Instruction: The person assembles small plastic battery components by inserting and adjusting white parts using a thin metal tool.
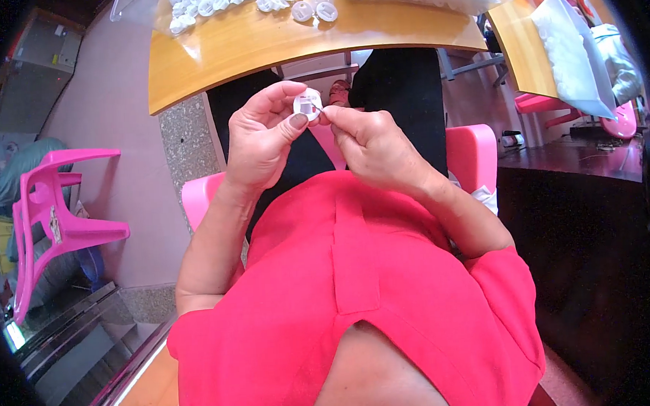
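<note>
My left hand (259,139) pinches a small round white plastic part (307,101) between thumb and fingers, just short of the table's near edge and above my lap. A squarish opening shows in the part's face. My right hand (382,148) is closed around a thin dark tool (319,110), and its tip meets the right side of the part. Most of the tool is hidden by my fingers, so its kind cannot be made out.
Several similar white parts (313,10) lie on the yellow wooden table (275,51), beside clear trays full of them. A white bag (569,54) stands at the right. A pink plastic stool (53,215) is at the left, and a dark surface (570,165) at the right.
</note>
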The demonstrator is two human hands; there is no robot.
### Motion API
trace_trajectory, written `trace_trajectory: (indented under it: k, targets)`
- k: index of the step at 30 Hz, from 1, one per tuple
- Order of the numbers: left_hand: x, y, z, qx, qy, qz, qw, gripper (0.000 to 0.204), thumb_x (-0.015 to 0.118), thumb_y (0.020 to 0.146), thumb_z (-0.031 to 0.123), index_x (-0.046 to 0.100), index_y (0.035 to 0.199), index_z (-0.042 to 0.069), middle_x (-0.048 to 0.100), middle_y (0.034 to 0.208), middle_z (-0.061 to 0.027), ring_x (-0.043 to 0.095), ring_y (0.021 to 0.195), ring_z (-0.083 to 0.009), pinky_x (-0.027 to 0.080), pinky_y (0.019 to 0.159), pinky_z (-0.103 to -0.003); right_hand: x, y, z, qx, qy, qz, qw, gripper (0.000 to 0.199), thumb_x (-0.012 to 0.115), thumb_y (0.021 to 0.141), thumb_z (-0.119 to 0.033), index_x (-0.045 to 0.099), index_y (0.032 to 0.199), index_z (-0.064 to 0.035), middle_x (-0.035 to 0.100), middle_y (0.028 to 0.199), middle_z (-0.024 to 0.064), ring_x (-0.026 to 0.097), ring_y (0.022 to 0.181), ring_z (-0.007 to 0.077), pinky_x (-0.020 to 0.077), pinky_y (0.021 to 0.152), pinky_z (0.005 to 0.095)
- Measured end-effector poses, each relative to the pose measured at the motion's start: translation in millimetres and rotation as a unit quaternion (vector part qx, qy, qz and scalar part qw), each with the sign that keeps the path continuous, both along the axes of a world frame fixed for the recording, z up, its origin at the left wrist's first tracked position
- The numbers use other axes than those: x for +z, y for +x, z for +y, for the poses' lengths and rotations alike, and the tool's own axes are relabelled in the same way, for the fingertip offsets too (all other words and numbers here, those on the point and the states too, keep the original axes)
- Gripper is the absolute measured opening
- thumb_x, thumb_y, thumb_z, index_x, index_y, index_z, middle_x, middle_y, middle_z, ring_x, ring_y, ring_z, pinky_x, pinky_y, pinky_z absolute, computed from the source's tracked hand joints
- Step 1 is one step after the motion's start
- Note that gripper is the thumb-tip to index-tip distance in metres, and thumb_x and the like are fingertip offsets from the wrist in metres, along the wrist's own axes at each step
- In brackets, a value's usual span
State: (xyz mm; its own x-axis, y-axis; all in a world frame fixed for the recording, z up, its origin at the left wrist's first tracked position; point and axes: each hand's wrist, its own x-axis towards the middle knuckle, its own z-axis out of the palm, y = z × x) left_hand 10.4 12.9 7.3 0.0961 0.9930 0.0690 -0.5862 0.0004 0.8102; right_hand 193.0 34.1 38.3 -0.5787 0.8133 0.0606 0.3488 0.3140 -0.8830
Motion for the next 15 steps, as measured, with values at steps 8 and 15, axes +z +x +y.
trace_trajectory:
  k: [8,15]
  targets:
    - [0.8,3.7,-3.6,0.032,0.018,0.048,0.998,0.033,0.067,0.081,-0.006,0.059,0.114,-0.004,0.064,0.106,-0.0114,0.063,0.095,-0.0170,0.053,0.086,-0.029,-7.1,0.2,-4.5,0.007,0.172,-0.061,0.983,0.014,0.053,0.079,-0.002,0.052,0.093,0.0005,0.060,0.069,0.0221,0.063,0.068,0.0401,0.0501,0.057,0.0468]
    - [2.1,10.9,-9.8,0.056,0.032,0.218,0.974,0.025,0.067,0.082,-0.006,0.065,0.106,-0.002,0.064,0.101,-0.0051,0.061,0.091,-0.0111,0.050,0.082,-0.023,11.3,0.4,-15.3,0.027,0.313,-0.316,0.895,0.014,0.055,0.079,-0.009,0.054,0.090,0.0006,0.063,0.068,0.0151,0.066,0.058,0.0262,0.0528,0.048,0.0358]
